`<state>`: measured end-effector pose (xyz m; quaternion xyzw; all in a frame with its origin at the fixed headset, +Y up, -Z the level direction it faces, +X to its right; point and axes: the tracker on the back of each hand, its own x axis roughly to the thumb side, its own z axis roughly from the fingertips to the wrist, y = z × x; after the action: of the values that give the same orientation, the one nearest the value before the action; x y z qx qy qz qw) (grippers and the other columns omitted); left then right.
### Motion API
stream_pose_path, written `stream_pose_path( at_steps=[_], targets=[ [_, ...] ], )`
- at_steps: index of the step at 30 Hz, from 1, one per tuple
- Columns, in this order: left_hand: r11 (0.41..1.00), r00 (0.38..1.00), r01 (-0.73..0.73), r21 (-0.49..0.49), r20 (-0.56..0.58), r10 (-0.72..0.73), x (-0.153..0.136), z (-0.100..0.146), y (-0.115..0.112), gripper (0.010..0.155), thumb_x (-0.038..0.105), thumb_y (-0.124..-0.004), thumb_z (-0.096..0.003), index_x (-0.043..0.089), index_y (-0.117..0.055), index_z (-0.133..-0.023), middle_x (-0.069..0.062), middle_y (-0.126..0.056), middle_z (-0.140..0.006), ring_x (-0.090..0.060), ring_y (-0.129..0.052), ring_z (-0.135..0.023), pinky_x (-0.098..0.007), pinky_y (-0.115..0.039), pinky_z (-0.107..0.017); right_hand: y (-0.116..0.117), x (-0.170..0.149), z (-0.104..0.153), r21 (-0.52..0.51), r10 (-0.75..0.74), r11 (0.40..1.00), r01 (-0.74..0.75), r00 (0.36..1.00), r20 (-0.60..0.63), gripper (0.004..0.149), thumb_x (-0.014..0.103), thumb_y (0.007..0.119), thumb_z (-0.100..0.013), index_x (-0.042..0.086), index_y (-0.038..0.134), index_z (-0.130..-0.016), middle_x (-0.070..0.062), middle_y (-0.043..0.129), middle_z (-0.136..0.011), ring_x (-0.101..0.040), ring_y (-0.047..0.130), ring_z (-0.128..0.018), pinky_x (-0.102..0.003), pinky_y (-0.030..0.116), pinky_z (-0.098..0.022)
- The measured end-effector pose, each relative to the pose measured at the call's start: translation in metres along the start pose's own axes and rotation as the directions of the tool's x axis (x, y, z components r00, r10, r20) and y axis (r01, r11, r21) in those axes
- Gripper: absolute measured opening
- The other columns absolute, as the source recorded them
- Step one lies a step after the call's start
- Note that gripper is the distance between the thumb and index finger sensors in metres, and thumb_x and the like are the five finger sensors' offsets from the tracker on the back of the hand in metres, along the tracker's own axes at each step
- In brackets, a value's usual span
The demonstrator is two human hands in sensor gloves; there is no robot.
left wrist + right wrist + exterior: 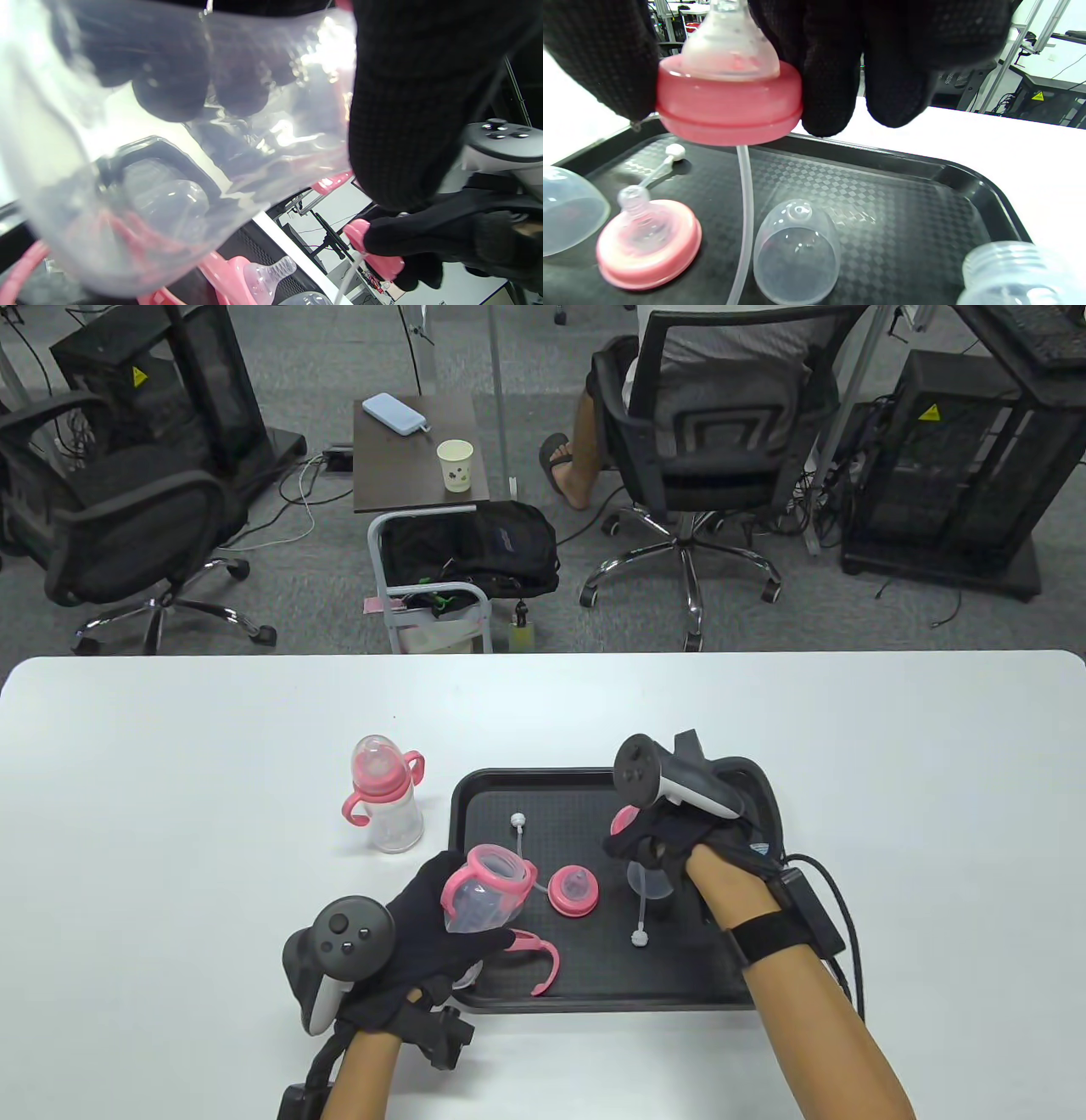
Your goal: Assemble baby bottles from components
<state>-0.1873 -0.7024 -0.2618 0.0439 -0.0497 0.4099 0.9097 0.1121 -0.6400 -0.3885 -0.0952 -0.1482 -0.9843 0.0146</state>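
Tray crowded, table around it mostly free

Black tray (462, 814) holds a pink nipple ring (574, 891), two straws (518, 831), a clear cap (796, 250) and a bare bottle (1018, 275); both hands hang over it. Assembled bottle (386, 797) stands just left of tray. White table (933, 780) right and far side lies open.

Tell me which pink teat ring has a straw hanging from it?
The pink teat ring held up by the right hand. A straw hangs below it. The other ring lies on the tray without one.
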Motion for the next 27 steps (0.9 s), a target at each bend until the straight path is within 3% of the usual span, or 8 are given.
stream_pose_path(
  at_steps=[11, 27],
  targets=[
    [0.999, 0.999, 0.022, -0.044, 0.037, -0.021, 0.007, 0.002, -0.006, 0.103, 0.068, -0.106, -0.0276, 0.031, -0.061, -0.112, 0.003, -0.085, -0.102, -0.035, -0.096, -0.081, -0.054, -0.081, -0.059, -0.01, -0.014, 0.055, -0.078, -0.097, 0.991, 0.109, 0.985, 0.141, 0.085, 0.07, 0.087, -0.044, 0.007, 0.074, -0.1, -0.018, 0.093, -0.083, -0.044, 0.092, -0.065, -0.052, 0.079, -0.042],
    [0.991, 0.994, 0.082, -0.109, 0.075, -0.074, 0.012, 0.001, -0.019, 0.102, 0.069, -0.107, -0.0272, 0.033, -0.062, -0.112, 0.004, -0.085, -0.102, -0.035, -0.096, -0.081, -0.053, -0.081, -0.06, -0.08, -0.01, 0.113, -0.242, -0.151, 0.943, 0.228, 0.942, 0.299, 0.084, 0.067, 0.088, -0.046, 0.006, 0.073, -0.102, -0.021, 0.092, -0.084, -0.046, 0.09, -0.065, -0.053, 0.078, -0.042]
  ],
)
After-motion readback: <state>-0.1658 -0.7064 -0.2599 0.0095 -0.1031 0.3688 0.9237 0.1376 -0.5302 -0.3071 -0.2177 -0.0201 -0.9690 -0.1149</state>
